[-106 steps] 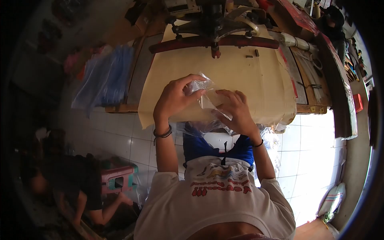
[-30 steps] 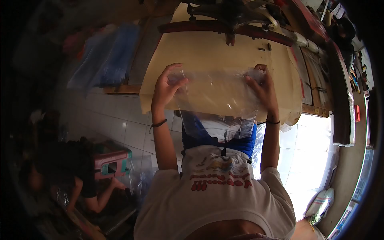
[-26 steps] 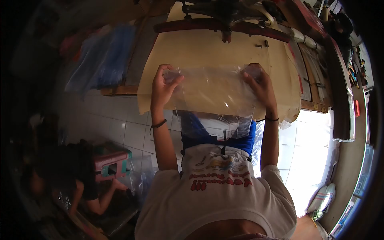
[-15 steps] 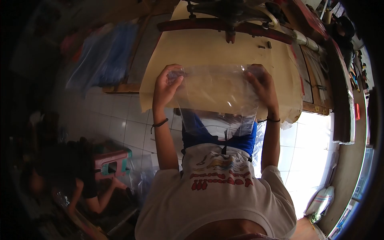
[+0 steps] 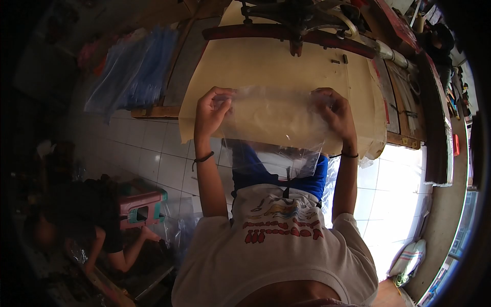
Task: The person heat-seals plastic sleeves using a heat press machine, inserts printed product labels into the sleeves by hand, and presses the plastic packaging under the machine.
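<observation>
A clear plastic sheet (image 5: 276, 115), perhaps a bag, is stretched between my two hands. Its upper part lies over the tan paper (image 5: 204, 71) on the table, and its lower part hangs past the edge in front of my blue shorts. My left hand (image 5: 211, 110) pinches the sheet's upper left corner between thumb and fingers. At the upper right corner, my right hand (image 5: 335, 112) grips it with bent fingers. Just beyond both hands, a machine's long red bar (image 5: 245, 31) spans the table.
Two small dark pieces (image 5: 345, 59) lie on the paper. Blue plastic sheets (image 5: 138, 66) hang over the table's left side. A person in dark clothes (image 5: 84, 220) is low at the left near a pink and green stool (image 5: 134, 207). A white sack (image 5: 410, 258) stands at the right.
The plastic sheet has shifted slightly down and left, and its lower edge has swung. My right hand has turned a little, its fingers more curled. My left hand is almost unchanged.
</observation>
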A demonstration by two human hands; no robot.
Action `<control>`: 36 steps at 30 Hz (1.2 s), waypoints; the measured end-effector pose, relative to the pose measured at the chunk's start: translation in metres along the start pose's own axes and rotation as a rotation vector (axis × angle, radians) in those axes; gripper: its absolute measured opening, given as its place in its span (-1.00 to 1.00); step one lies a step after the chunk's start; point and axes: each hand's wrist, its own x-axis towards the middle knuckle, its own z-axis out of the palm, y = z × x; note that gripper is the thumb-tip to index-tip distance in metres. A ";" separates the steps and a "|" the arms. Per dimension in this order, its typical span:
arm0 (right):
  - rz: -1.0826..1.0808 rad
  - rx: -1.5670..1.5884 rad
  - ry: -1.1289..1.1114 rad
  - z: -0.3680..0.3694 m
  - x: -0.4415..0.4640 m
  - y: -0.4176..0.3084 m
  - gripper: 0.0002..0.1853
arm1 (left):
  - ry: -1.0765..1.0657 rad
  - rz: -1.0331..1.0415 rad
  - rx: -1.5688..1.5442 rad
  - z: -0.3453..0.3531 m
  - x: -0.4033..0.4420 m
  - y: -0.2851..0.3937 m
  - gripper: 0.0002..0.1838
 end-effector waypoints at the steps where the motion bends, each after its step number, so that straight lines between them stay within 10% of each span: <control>1: -0.053 0.006 0.004 0.001 0.000 -0.001 -0.78 | 0.014 0.033 -0.022 -0.001 0.001 -0.003 -0.89; 7: 0.004 0.096 -0.022 0.004 -0.002 0.003 -0.76 | 0.127 -0.212 -0.169 -0.010 0.001 0.010 -0.51; 25: -0.085 0.194 0.129 -0.004 -0.001 0.014 -0.76 | -0.158 -0.068 -0.018 -0.005 0.004 0.019 -0.66; 28: -0.094 0.224 0.133 -0.005 0.000 0.014 -0.74 | -0.061 -0.299 -0.086 0.000 0.003 0.039 -0.59; 36: 0.012 0.534 0.138 -0.007 0.001 0.011 -0.30 | -0.203 -0.409 0.062 -0.020 0.018 0.020 -0.64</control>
